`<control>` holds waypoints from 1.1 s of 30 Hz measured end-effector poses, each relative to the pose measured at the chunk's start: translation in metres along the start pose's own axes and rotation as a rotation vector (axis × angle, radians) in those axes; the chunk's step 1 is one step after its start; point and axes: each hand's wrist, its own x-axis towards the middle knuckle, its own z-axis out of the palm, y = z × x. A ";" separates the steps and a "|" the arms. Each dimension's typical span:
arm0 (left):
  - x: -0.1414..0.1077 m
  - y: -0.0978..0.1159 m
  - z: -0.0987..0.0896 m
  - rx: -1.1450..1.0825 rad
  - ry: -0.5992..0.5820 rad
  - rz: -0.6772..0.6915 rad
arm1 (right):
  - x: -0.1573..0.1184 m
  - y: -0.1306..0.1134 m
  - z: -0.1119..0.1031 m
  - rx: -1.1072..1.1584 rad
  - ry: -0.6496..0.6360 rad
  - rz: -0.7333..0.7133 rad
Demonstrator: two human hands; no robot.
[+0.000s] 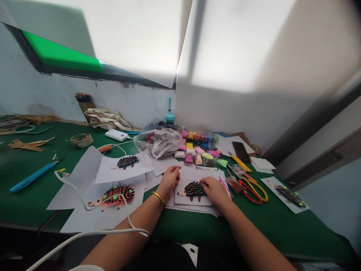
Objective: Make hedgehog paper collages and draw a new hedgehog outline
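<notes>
A sheet of white paper (184,199) lies before me with a hedgehog picture (193,189) on it, its dark back covered in pale-edged spines. My right hand (216,191) rests over the picture's right part, fingertips pinched together at the hedgehog's back; anything between them is too small to make out. Left of the sheet, my left hand (170,182) is closed with curled fingers, and whatever it holds is hidden. A gold bangle (158,198) circles the left wrist. Behind the sheet lie a white pen (207,169) and several small packs of coloured clay (188,159).
Red-and-yellow scissors (255,190), a yellow cutter (239,162) and a phone (241,151) lie right. Another hedgehog card (284,194) sits at far right. On the left are hedgehog sheets (84,216), a white cable (76,192) crossing them and a blue cutter (34,177). A plastic bag (160,143) stands behind.
</notes>
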 end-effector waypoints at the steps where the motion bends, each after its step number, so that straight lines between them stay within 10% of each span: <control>1: 0.000 0.000 0.000 0.001 0.003 -0.001 | 0.000 0.000 0.000 -0.012 -0.003 -0.006; 33: 0.003 -0.003 -0.001 0.030 -0.007 0.004 | -0.001 0.004 0.003 0.014 0.016 -0.037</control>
